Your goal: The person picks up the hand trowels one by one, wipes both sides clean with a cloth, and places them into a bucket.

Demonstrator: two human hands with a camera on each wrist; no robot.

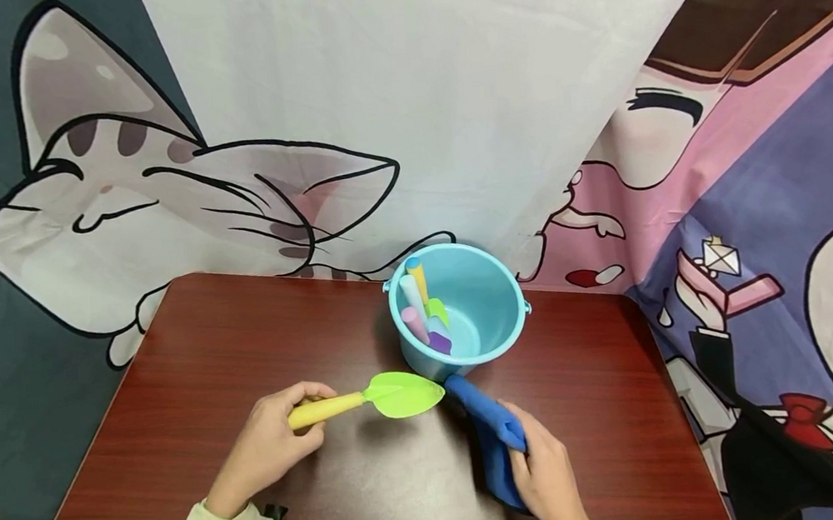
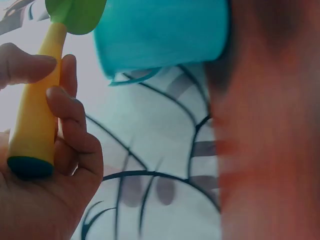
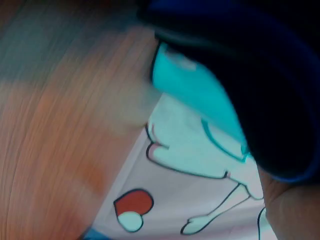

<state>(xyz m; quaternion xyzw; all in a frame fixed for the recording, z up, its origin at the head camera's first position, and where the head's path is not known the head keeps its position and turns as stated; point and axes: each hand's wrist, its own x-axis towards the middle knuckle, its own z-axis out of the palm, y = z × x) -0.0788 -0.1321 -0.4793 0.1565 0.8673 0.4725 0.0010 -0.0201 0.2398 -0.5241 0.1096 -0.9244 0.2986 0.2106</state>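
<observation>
My left hand (image 1: 272,441) grips the yellow handle of a toy trowel (image 1: 403,394). Its green blade points right, toward the cloth. In the left wrist view, the thumb and curled fingers wrap the yellow handle (image 2: 37,110), which has a dark end cap. A blue cloth (image 1: 494,420) hangs folded from my right hand (image 1: 549,465), pinched between thumb and fingers. In the right wrist view the dark cloth (image 3: 280,100) covers much of that hand. The cloth's far end lies by the base of a light blue bucket (image 1: 492,303), just beyond both hands.
Inside the bucket, along its left side, stand several toy tools with coloured handles, one a pink handle (image 1: 414,324). The bucket is near the back edge of a brown wooden table (image 1: 280,332). Behind it hangs a cartoon-printed curtain (image 1: 402,111).
</observation>
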